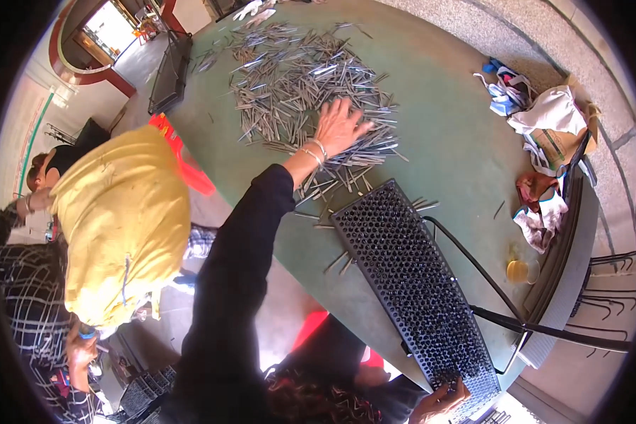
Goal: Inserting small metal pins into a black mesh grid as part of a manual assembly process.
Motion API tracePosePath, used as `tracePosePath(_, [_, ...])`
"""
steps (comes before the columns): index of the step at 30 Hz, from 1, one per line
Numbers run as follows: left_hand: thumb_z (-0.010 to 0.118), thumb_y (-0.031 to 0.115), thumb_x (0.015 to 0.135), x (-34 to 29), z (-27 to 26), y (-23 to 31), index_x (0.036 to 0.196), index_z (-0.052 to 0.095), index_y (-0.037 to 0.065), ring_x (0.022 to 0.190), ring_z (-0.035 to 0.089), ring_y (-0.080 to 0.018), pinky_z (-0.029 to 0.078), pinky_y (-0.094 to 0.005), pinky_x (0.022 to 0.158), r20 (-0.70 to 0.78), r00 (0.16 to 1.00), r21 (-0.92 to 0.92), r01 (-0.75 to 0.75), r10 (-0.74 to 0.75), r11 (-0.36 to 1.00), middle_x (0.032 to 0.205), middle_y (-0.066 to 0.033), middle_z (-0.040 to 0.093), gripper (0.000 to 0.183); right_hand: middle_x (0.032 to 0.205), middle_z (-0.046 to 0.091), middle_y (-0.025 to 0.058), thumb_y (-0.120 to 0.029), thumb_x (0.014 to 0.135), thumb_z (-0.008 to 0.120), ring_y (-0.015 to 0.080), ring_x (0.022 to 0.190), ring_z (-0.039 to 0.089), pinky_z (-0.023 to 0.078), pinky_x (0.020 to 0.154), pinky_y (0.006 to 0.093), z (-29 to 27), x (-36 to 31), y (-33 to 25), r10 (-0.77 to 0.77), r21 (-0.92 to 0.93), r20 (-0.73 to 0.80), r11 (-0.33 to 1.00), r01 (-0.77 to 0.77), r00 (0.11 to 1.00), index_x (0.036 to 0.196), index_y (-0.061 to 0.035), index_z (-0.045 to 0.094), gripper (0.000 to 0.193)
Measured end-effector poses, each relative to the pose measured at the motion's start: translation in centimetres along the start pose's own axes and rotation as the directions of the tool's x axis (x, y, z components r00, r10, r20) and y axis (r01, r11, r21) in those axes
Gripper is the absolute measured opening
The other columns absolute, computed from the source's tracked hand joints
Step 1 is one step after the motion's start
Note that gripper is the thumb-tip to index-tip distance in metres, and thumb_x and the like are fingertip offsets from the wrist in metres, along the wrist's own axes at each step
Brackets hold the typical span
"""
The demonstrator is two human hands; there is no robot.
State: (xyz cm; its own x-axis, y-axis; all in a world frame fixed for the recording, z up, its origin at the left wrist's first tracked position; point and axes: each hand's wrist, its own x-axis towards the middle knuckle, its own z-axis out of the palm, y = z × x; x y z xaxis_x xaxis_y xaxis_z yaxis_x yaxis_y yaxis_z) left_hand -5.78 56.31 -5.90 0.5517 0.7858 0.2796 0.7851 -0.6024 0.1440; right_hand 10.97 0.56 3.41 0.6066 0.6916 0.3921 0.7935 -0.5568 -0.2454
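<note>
A wide heap of thin grey metal-looking strips [283, 92] lies across the far part of a green table [445, 120]. My left hand [339, 128] reaches onto the heap's near right side, palm down, fingers spread, with nothing visibly held. On its wrist are bracelets. A long black tray [410, 275] full of small round holes stretches from the heap's near edge to the lower right. At the tray's near end, my right hand [442, 404] has its fingers curled in at the holes. Most of it is cut off by the lower edge, and whatever it may pinch is hidden.
Black metal bars [502, 290] run out right from the tray. Along the table's right side are a cup of yellowish liquid [523, 271], white gloves [540, 222] and a cardboard box [558, 145] with cloth. At left a person carries a yellow sack [124, 219] beside a red object [184, 155].
</note>
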Motion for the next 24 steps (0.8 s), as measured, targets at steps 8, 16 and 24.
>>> tracePosePath(8, [0.04, 0.041, 0.097, 1.7, 4.8, -3.9, 0.127, 0.053, 0.008, 0.129, 0.036, -0.0349, 0.032, -0.047, 0.105, -0.121, 0.987, -0.056, -0.112, 0.105, 0.992, 0.135, -0.0169, 0.04, 0.047, 0.083, 0.057, 0.0175, -0.017, 0.092, 0.056, 0.0297, 0.068, 0.057, 0.048, 0.06, 0.0406, 1.3, -1.6, 2.3, 0.018, 0.007, -0.023, 1.0, -0.018, 1.0, 0.104, 0.0022, 0.06, 0.023])
tracePosePath(16, [0.05, 0.067, 0.083, -3.8, 0.6, 1.5, 0.126, 0.051, -0.003, 0.118, 0.043, -0.0385, 0.03, -0.0449, 0.107, 0.101, 0.988, -0.127, 0.126, -0.113, 0.984, 0.126, -0.0227, 0.043, 0.082, 0.1, 0.05, 0.0218, -0.007, 0.094, 0.047, 0.0351, 0.089, 0.053, 0.044, 0.075, 0.0446, 1.4, -1.8, 2.8, 0.011, 0.084, 0.066, 0.996, -0.016, 0.998, 0.116, 0.0057, 0.051, 0.025])
tracePosePath(24, [0.058, 0.072, 0.071, -4.7, 1.5, 2.6, 0.12, 0.049, -0.008, 0.116, 0.043, -0.0396, 0.027, -0.0494, 0.105, -0.043, 0.995, 0.055, -0.09, 0.092, 0.994, 0.118, -0.0243, 0.047, 0.095, 0.098, 0.049, 0.0216, -0.005, 0.094, 0.047, 0.0346, 0.092, 0.051, 0.042, 0.08, 0.0449, 0.6, -1.5, 2.3, -0.006, 0.119, 0.111, 0.993, -0.008, 0.994, 0.117, 0.0069, 0.05, 0.026])
